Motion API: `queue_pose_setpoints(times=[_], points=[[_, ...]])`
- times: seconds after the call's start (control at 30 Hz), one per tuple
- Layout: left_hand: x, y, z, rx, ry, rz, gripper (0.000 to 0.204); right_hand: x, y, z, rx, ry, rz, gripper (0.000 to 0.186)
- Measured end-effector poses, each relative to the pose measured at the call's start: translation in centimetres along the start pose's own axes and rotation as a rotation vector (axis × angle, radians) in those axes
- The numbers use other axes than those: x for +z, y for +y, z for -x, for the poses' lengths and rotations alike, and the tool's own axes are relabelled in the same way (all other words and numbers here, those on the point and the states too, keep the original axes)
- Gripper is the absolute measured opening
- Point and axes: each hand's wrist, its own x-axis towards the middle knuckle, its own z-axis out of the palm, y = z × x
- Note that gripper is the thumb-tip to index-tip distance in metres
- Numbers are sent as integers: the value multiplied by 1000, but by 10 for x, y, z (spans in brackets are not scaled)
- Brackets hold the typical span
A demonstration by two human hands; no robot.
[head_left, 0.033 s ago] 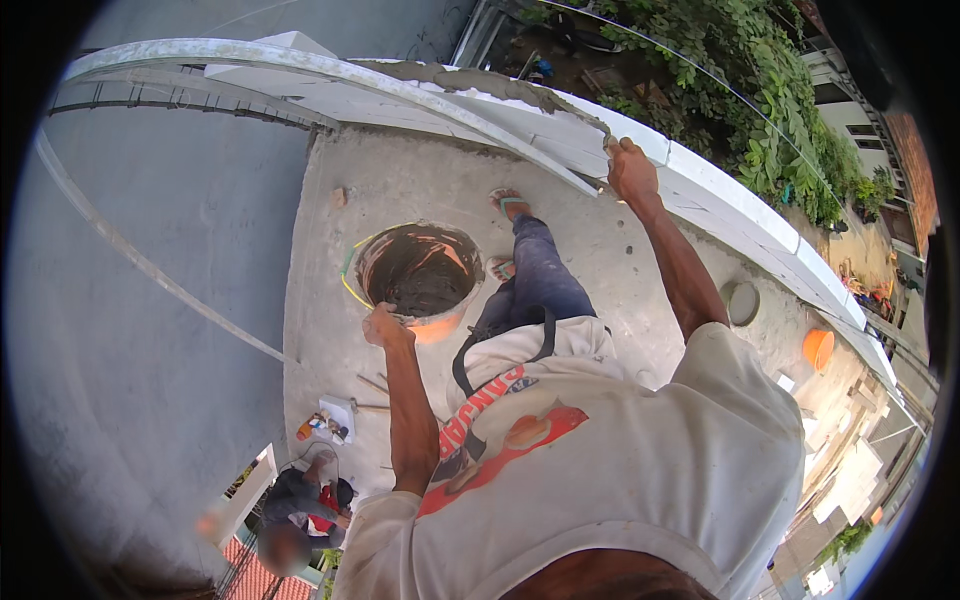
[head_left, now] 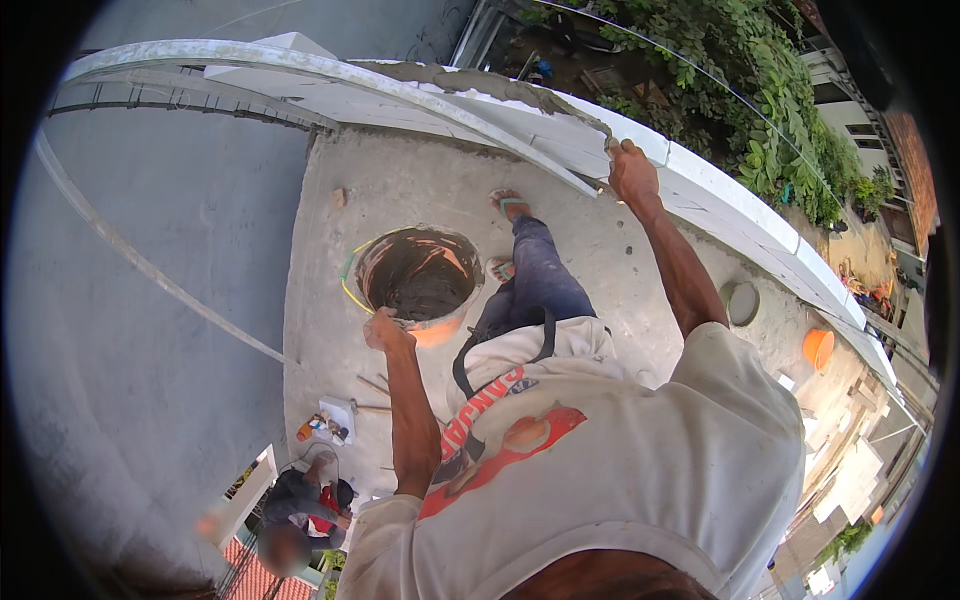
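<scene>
My left hand (head_left: 385, 330) grips the near rim of an orange bucket (head_left: 440, 330) that holds dark wet mortar and stands on a concrete slab (head_left: 400, 190). My right hand (head_left: 632, 170) reaches up to the top of a white block wall (head_left: 700, 180) and is closed on a tool, likely a trowel (head_left: 595, 183), mostly hidden by the fingers. A strip of grey mortar (head_left: 480, 88) lies along the wall top to the left of that hand. My legs and sandalled feet (head_left: 510, 205) stand beside the bucket.
A second orange bucket (head_left: 818, 347) and a round lid (head_left: 742, 302) lie at the right by the wall. Small items sit on a white tile (head_left: 328, 420). Another person (head_left: 300, 510) is below the slab's edge. Greenery (head_left: 740, 90) grows beyond the wall.
</scene>
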Motion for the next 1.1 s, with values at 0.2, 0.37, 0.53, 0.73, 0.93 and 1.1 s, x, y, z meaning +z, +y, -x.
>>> queue_pose_setpoints(times=[0.2,0.37,0.53,0.73,0.93,1.1], points=[[-25,-19,-10,-17,28,53,26,1,-18,16,194,-3,-195,31],[-25,-24,-8,1,-52,1,28,12,-59,-11,485,-189,-783,28],[-13,-20,0,15,-66,21,28,30,-51,-4,724,-212,-1014,29],[10,-30,-1,-30,-108,52,27,49,-29,51,808,-181,-1298,28],[44,-72,-12,-95,-85,175,29,13,-47,101,728,-391,-1065,30],[104,-110,-46,-152,-35,236,28,42,-109,56,463,-830,-919,22]])
